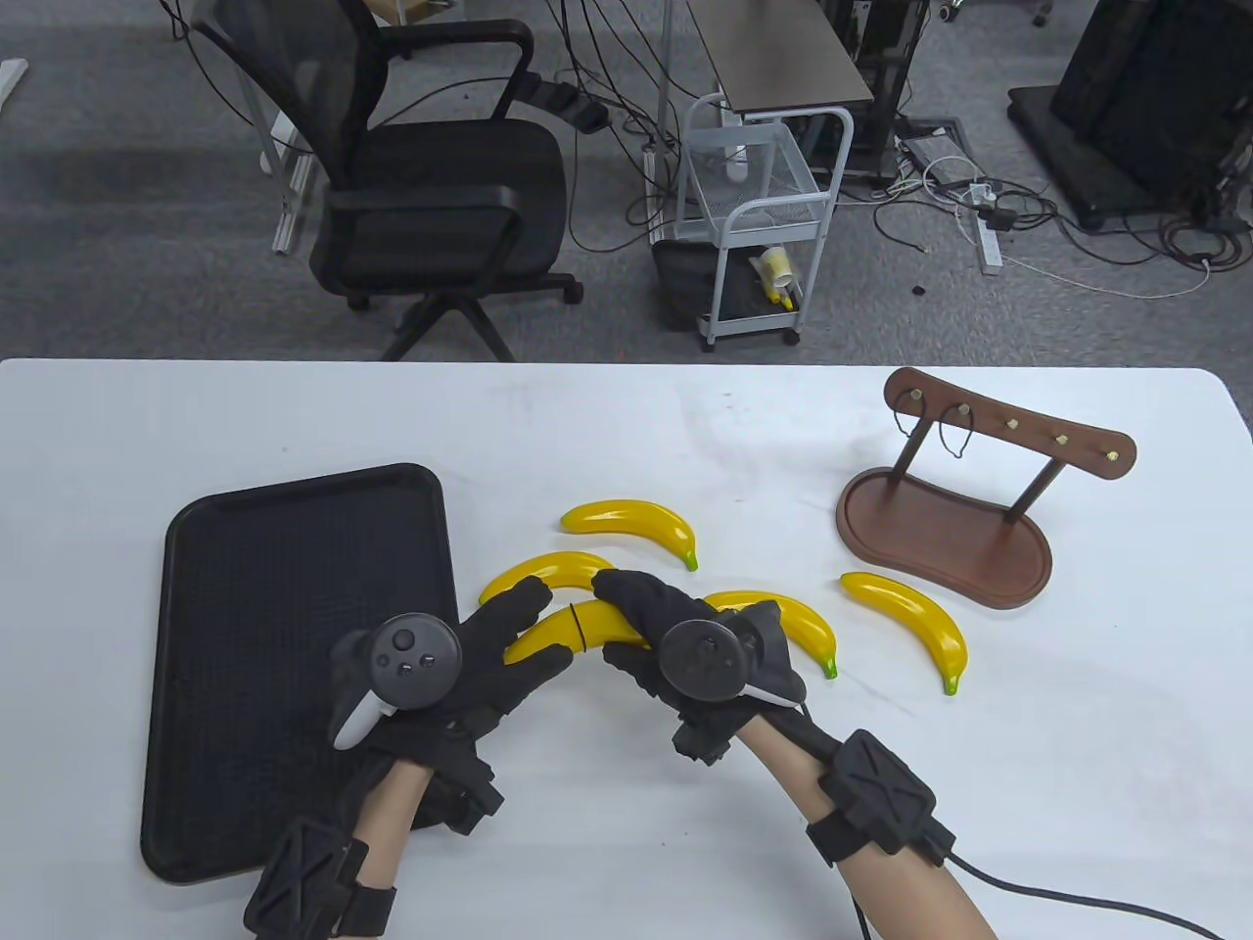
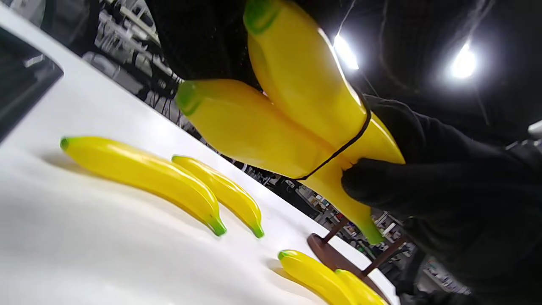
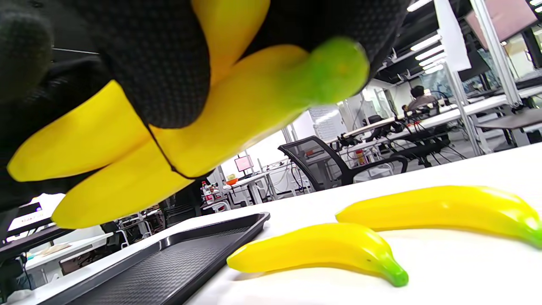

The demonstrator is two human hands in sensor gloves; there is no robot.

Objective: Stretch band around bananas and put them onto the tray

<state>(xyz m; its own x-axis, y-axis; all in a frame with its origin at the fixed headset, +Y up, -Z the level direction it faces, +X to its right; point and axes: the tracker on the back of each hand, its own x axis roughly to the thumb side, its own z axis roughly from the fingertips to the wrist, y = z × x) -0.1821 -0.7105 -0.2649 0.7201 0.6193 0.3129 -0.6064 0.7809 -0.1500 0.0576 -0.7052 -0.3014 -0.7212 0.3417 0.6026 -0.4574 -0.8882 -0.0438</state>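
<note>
Two yellow bananas (image 1: 544, 641) are bundled with a thin black band (image 1: 578, 627) around their middle, lifted just above the table right of the black tray (image 1: 294, 587). My left hand (image 1: 489, 636) grips the bundle's left end, fingers above and below it. My right hand (image 1: 631, 612) curls over its right end. The left wrist view shows the band (image 2: 338, 151) crossing both bananas (image 2: 262, 127), with a right fingertip (image 2: 381, 186) pressed beside it. In the right wrist view the bundle (image 3: 110, 169) hangs above the tray (image 3: 169, 258).
Several loose bananas lie on the white table: one (image 1: 631, 524) behind the hands, one (image 1: 548, 570) just beyond the bundle, one (image 1: 793, 627) beside my right hand, one (image 1: 910, 627) further right. A brown wooden hook stand (image 1: 945, 529) sits at the right.
</note>
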